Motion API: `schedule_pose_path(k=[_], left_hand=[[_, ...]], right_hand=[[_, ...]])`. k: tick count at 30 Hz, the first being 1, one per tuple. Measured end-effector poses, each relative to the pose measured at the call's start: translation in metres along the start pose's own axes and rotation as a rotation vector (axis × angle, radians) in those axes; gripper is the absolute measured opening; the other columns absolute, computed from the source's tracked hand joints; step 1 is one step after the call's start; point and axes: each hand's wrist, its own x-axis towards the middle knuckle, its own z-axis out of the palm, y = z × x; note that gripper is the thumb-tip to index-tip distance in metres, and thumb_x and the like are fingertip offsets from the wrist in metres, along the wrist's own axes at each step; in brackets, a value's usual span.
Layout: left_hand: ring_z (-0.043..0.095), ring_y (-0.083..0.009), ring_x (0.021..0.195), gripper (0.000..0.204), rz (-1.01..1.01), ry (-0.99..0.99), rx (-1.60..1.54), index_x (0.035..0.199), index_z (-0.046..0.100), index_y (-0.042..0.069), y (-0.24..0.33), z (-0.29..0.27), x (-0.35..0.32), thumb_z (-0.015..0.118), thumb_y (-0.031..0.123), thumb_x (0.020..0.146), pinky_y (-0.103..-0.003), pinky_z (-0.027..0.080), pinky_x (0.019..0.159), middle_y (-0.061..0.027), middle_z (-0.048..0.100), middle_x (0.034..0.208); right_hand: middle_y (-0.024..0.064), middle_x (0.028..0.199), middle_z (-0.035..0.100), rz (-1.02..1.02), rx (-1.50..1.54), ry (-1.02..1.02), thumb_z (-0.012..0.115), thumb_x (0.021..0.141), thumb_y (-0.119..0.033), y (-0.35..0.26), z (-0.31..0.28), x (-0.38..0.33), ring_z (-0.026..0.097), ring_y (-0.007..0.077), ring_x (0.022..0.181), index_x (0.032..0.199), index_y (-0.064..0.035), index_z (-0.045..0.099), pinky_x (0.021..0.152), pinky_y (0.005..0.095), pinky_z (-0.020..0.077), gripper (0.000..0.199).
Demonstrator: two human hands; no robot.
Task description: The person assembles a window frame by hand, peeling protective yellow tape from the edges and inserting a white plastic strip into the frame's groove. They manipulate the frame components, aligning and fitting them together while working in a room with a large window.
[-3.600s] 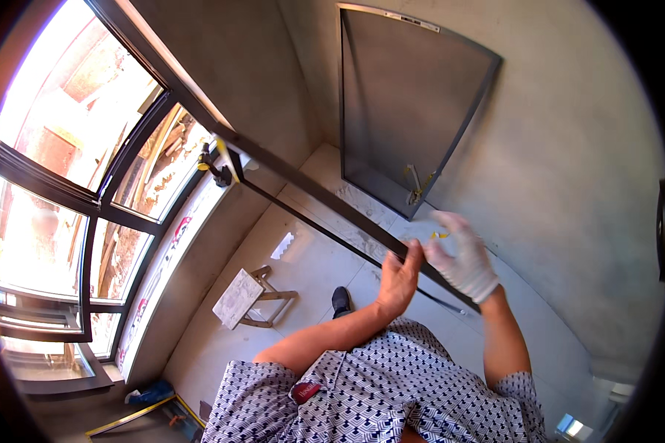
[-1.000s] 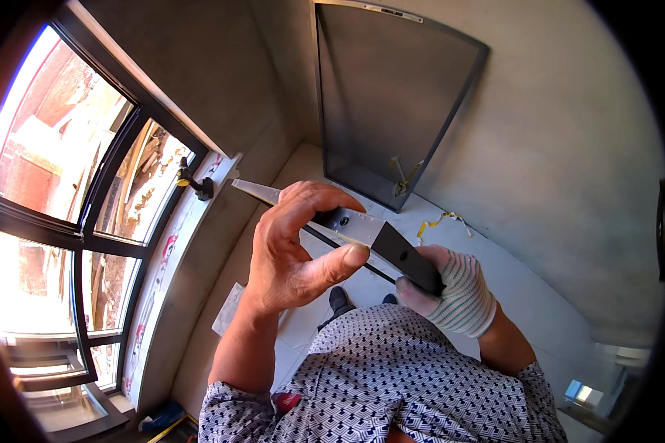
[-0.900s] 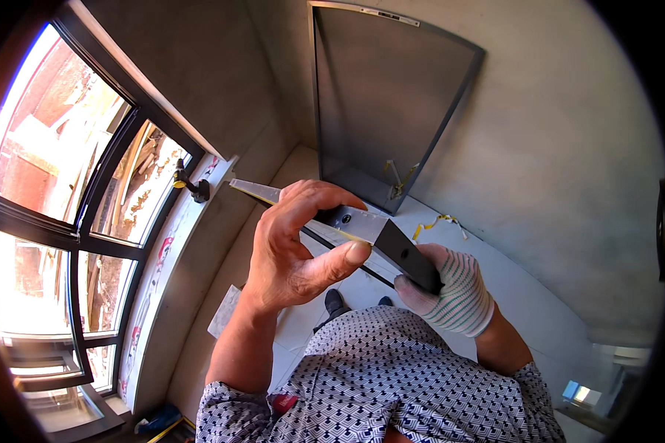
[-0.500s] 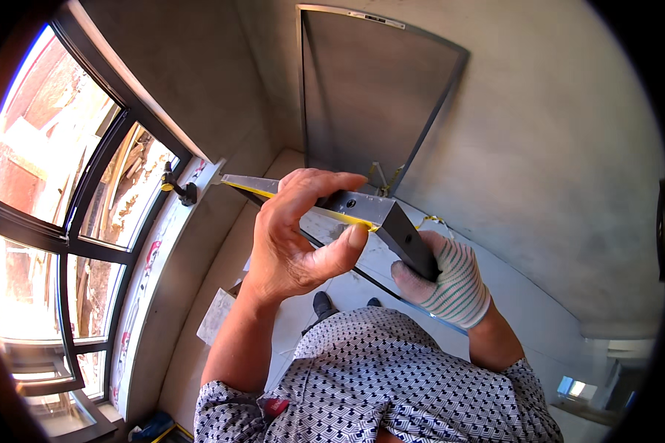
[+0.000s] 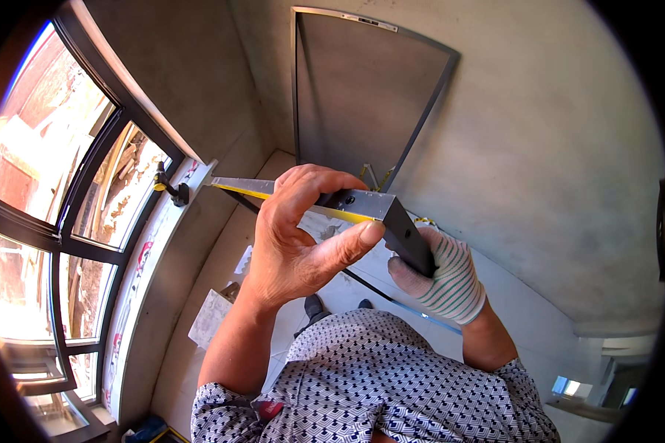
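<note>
A dark grey metal frame (image 5: 403,229) is held up in front of me, its corner toward me. One long bar runs away to the far left, with a screw hole near the corner. Along that bar's lower edge lies a thin yellow strip (image 5: 347,215), possibly a measuring tape's blade. My bare left hand (image 5: 295,236) is closed round this bar, fingers over the top and thumb pressing at the strip's end by the corner. My right hand (image 5: 443,277), in a white striped work glove, grips the short side below the corner; some of its fingers are hidden behind it.
A black-framed window (image 5: 118,184) fills the left side. On its sill (image 5: 151,251) stands a black-and-yellow cordless tool (image 5: 171,186). A large framed screen panel (image 5: 369,88) leans on the far wall. A pale board piece (image 5: 208,317) lies on the floor, left of my feet.
My left thumb has slid slightly right, toward the frame's corner, and now lies flatter against the strip's end. Both hands keep their hold. The whole view has shifted slightly.
</note>
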Motion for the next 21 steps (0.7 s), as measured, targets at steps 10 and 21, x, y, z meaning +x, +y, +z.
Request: schedule_pose_path(k=[10,21], left_hand=[[0.063,-0.0233,0.091,0.041,0.047,0.039,0.038,0.097,0.07,0.004,0.001,0.004,0.001,0.079,0.036,0.074,-0.036,0.041,0.097,-0.0073,0.068,0.091],[0.062,-0.0263,0.093,0.041,0.057,0.192,-0.104,0.105,0.066,0.0,-0.005,0.021,0.0,0.078,0.027,0.076,-0.035,0.046,0.09,-0.013,0.064,0.103]], right_hand=[[0.0074,0.079,0.072,0.021,-0.029,0.002,0.077,0.086,-0.021,0.002,-0.002,0.0,0.07,0.016,0.071,0.108,-0.0029,0.067,0.068,0.0302,0.0557,0.03],[0.0075,0.082,0.071,0.036,-0.001,0.005,0.079,0.084,-0.017,0.011,-0.005,0.005,0.068,0.0149,0.072,0.108,-0.0049,0.067,0.068,0.0306,0.0543,0.029]])
